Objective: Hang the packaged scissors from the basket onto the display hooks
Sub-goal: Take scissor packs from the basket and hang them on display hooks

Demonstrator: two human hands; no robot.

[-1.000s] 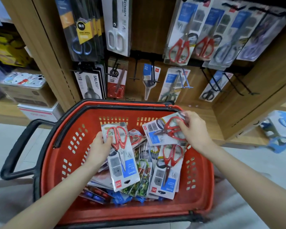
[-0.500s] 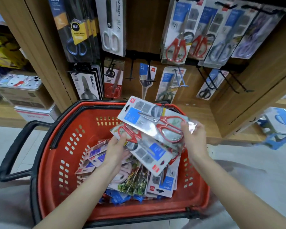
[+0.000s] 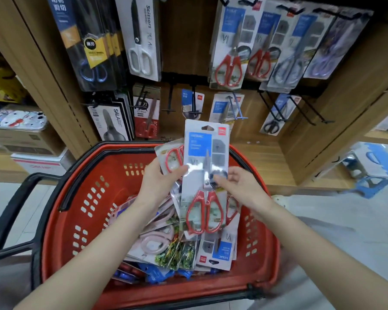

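The person's right hand (image 3: 240,186) pinches the right edge of a scissors pack (image 3: 205,157) about halfway along it, thumb on the front. The left hand (image 3: 159,182) grips a second pack (image 3: 169,156) tucked behind the first, and its thumb lies on the first pack's left edge. The scissors pack is held upright above the far half of the red basket (image 3: 76,198), with the hang-hole end up and the red handles down. Inside the basket, under the hands, lies a loose heap of packs (image 3: 222,253), some with pink handles and some blue. Just past the basket's far rim, black display hooks (image 3: 170,97) jut from a wooden wall. Higher up, beyond the basket's far right corner, hang matching red-handled packs (image 3: 230,52). A blue stool (image 3: 376,159) stands on the floor to the basket's right.
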